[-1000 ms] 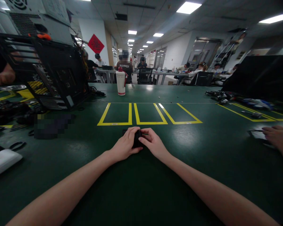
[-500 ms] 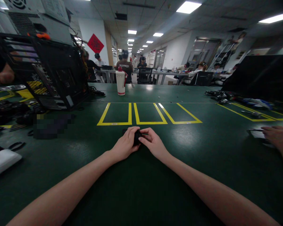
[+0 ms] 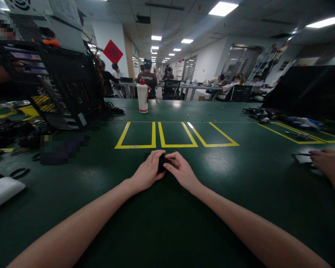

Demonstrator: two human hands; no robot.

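Black object [image 3: 161, 164]: where do you have it, going by the head view?

Between my two hands, low over the green tabletop [image 3: 167, 223]. I can't tell whether its underside touches the surface.

How do your left fingers [image 3: 155, 156] stand?

Curled around its left side and over its top, holding it, the thumb on the near side. They hide a good part of it, so I can't make out its full shape.

And your right fingers [image 3: 175, 158]?

Narrow: thumb and forefinger are pinched at its right edge.

What lies beyond your fingers?

Just past them, three yellow tape outlines [image 3: 135, 147] in a row. Farther out and a little left stands an upright white cup [image 3: 143, 98] with a red lid. Well to the left of my fingers is a black computer case [image 3: 69, 93].

Anyone to your right?

A co-worker's hand [image 3: 327, 160], well apart from my fingers, beside a pale item [image 3: 303, 159] too blurred to name.
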